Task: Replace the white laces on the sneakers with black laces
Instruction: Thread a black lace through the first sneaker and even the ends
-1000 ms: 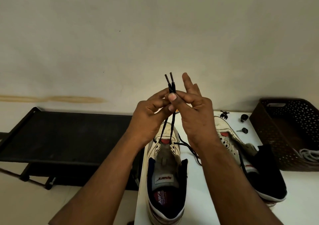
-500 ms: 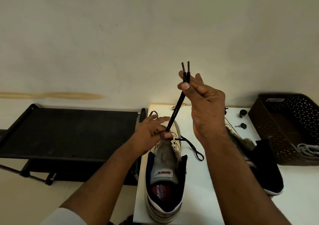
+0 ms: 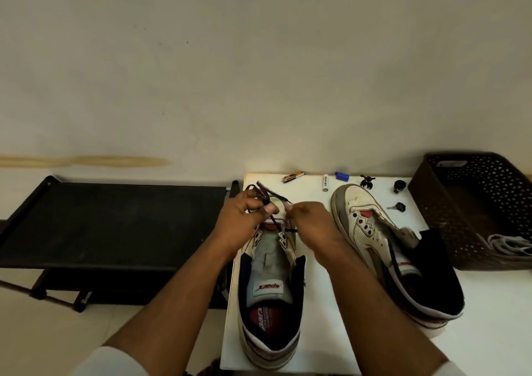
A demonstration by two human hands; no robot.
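Two sneakers sit on the white table (image 3: 331, 332), which I use as landmark for all places; biggest thing off it is the black rack (image 3: 115, 220), just beside the table's left edge, lower than the tabletop; next the brown perforated basket (image 3: 449, 211) on the table's right end, w/ white laces (image 3: 506, 244) piled inside at its near right corner; near sneaker (image 3: 270, 298) stands on the table's left part, heel toward the camera, tongue showing, eyelets mostly bare; second sneaker (image 3: 374, 231) lies at table centre-right, tilted onto its side, toe toward the table's far edge, no lace visible in it. Left hand (image 3: 239, 220) hovers over the near sneaker's toe end, thumb & fingers curled, pinching the black lace (image 3: 266, 195); lace ends stick out past the knuckles toward the table's far left corner; blurred, so exact strand count unclear. Right hand (image 3: 311, 220) is just beside it, fingers curled, pinching a lace strand at the lowest eyelets; hands nearly touching. Small stuff along the table's far edge, L to R: orange-silver tool (image 3: 293, 177); white battery (image 3: 325, 182); blue cap (image 3: 342, 176); small dark figure (image 3: 367, 181); black knob (image 3: 399, 186); key w/ black head (image 3: 397, 206) a bit nearer.
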